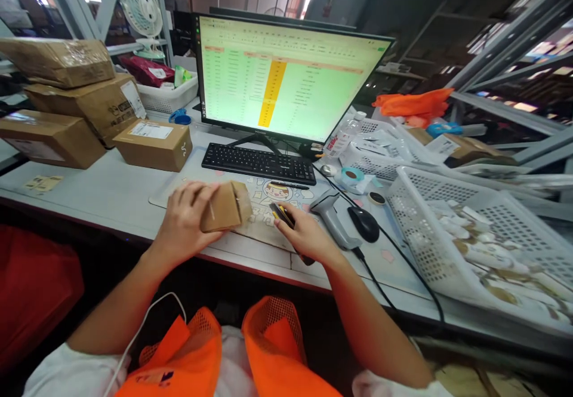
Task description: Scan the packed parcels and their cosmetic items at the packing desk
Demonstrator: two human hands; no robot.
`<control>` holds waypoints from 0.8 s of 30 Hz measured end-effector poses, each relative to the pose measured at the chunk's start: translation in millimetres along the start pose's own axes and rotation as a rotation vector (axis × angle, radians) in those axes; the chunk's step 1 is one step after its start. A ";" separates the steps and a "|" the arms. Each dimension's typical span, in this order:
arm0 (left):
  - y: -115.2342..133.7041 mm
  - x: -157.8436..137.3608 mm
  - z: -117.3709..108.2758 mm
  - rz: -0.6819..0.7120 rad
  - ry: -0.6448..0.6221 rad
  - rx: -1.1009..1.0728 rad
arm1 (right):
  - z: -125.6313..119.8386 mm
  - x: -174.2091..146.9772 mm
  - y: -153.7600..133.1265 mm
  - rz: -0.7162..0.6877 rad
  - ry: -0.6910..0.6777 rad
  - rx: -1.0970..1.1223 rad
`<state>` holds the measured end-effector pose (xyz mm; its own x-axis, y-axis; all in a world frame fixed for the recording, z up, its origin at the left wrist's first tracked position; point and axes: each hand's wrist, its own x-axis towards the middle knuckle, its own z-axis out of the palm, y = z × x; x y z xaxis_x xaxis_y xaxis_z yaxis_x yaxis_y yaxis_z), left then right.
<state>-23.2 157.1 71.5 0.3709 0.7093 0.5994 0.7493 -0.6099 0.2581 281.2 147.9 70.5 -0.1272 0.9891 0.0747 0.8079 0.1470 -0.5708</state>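
Observation:
A small cardboard box [224, 209] is gripped in my left hand [185, 215], fingers over its top and thumb along the near side. Its right end looks loose, with a clear strip of tape or plastic at the edge. My right hand [304, 230] is wrapped round a black and yellow box cutter [286, 218], just right of the box and apart from it. Whether the blade is out, I cannot tell. Under both hands lies a cartoon-printed desk mat [264, 233]. A grey barcode scanner [333, 221] rests right of my right hand.
Behind the box stand a black keyboard [259, 163] and a monitor [286, 80]. Several cartons [152, 146] are stacked at left. To the right are a black mouse [363, 224], its cable, a tape roll [352, 177] and a white basket [416, 236] of small packages.

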 end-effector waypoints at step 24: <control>76.2 17.1 50.2 0.060 0.012 0.184 | -33.6 -11.0 -80.9 0.045 -0.108 -0.730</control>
<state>67.8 140.5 63.4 0.4121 0.6685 0.6191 0.8143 -0.5751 0.0789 236.5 125.5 143.3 -0.1109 0.9931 -0.0387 0.9860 0.1148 0.1210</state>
